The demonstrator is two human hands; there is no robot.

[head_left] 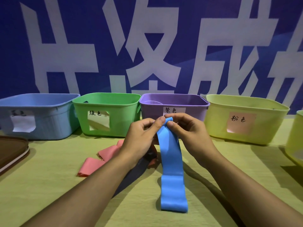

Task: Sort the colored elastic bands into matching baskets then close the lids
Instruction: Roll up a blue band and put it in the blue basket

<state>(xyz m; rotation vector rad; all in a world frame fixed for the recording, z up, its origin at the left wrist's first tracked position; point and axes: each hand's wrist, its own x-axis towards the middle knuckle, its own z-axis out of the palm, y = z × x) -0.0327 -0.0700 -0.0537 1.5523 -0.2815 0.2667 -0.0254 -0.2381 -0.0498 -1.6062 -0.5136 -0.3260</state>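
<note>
Both hands hold up a blue elastic band (171, 163) by its top end; its lower end lies on the table. My left hand (142, 136) pinches the top from the left and my right hand (186, 128) pinches it from the right. A pink band (100, 158) lies crumpled on the table, left of my left wrist. A dark band (142, 163) lies partly hidden under my left forearm. Four baskets stand in a row behind: blue (49, 115), green (123, 112), purple (193, 110) and yellow-green with a pink label (262, 118).
A brown lid (11, 149) lies at the left table edge. Part of another yellow-green container (295, 141) shows at the right edge. The table carries a yellow-green cloth (49, 185). A blue banner with white characters hangs behind the baskets.
</note>
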